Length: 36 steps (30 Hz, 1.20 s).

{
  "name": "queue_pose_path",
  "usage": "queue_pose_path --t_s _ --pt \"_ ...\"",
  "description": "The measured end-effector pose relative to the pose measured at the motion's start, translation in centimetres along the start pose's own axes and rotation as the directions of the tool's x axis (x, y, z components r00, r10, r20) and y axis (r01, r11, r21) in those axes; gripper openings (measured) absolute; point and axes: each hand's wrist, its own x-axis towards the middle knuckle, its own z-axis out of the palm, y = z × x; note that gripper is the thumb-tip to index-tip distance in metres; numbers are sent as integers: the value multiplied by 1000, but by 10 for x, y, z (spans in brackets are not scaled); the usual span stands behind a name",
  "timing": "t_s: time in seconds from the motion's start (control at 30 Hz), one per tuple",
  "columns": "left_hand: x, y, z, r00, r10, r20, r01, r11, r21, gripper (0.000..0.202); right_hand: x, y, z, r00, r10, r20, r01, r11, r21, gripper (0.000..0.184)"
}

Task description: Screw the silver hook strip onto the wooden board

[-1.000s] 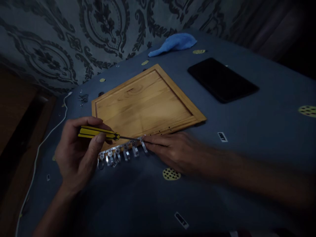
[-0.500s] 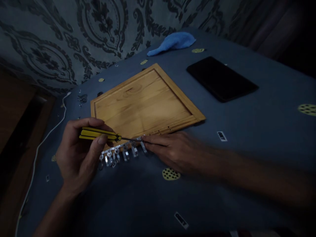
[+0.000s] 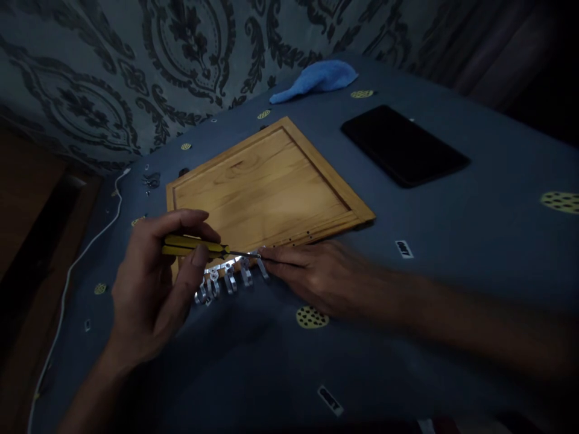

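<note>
My left hand (image 3: 151, 283) is closed round the yellow and black handle of a screwdriver (image 3: 196, 247), thumb along its near side. The screwdriver's thin shaft points right, its tip at the right end of a silver metal hook rail (image 3: 230, 277). That rail lies along the near edge of a wooden board (image 3: 253, 187), its curved hooks hanging toward me. My right hand (image 3: 323, 277) has its fingertips pinched at the rail's right end, beside the tip. Whether a screw sits between those fingertips is hidden. Small dark holes show in the board's edge farther right.
A dark, flat tablet-like slab (image 3: 404, 146) lies right of the board. Behind is a crumpled blue cloth (image 3: 316, 79) near the patterned wall. Small metal pieces (image 3: 151, 179) lie left of the board, and a white cable (image 3: 67, 277) runs down the left side of the blue-grey cover.
My left hand and the screwdriver have shifted a little to the right, covering more of the rail's left end. My right hand stays at the rail's right end.
</note>
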Motion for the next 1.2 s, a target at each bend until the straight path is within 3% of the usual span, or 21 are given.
queue_pose_path --t_s 0.23,0.33,0.5,0.6,0.73,0.93,1.03,1.2 --pt "17 5 10 992 122 -22 -118 986 114 19 -1 1 1 999 -21 -40 22 1000 9 52" --pt "22 7 14 986 163 -40 -156 976 153 23 -1 0 -1 1000 -12 -22 12 1000 -1 53" --pt "22 12 18 988 90 -123 -96 995 -42 51 0 -2 -6 1000 -7 10 8 1000 -20 51" --pt "19 13 19 990 92 -106 -103 989 -104 51 1 -2 -6 999 -7 42 9 999 -42 48" --pt "16 7 19 993 101 -61 -104 994 -37 42 2 -2 -5 998 -4 56 9 996 -85 44" --pt "15 0 13 955 289 -64 -274 945 181 50 0 -1 -3 999 -38 8 38 997 -73 39" --pt "14 2 11 970 230 -75 -213 960 179 53 0 -1 -2 1000 -29 -2 29 997 -72 36" --pt "13 4 13 988 130 -85 -128 991 28 56 0 0 0 999 -32 -28 29 996 -79 40"
